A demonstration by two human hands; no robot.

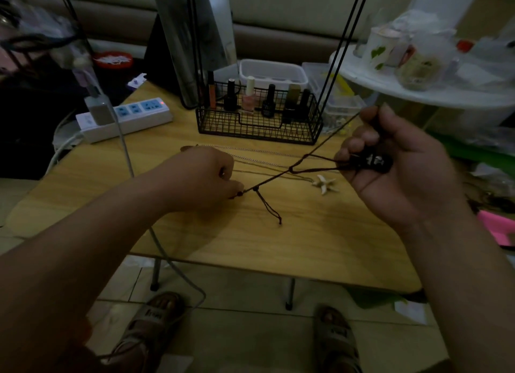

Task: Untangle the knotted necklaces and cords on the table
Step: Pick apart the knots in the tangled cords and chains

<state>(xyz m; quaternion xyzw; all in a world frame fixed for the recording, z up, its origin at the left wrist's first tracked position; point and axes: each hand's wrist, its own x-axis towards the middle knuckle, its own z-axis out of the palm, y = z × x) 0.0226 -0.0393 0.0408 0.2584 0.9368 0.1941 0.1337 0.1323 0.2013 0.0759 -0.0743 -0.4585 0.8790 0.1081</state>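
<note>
The dark cord (pixel 273 178) is pinched by the left hand (pixel 206 173), its pendant (pixel 370 161) gripped in the right hand (pixel 398 177); the knot (pixel 292 169) could be tightened if pulled harder.

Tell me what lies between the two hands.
In the head view, a dark cord with knots runs from the left hand to the right hand, above thin chains on the table.

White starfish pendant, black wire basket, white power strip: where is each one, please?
white starfish pendant (pixel 324 183): head view, its centre.
black wire basket (pixel 250 129): head view, its front wall.
white power strip (pixel 147 120): head view, its front side.
</note>
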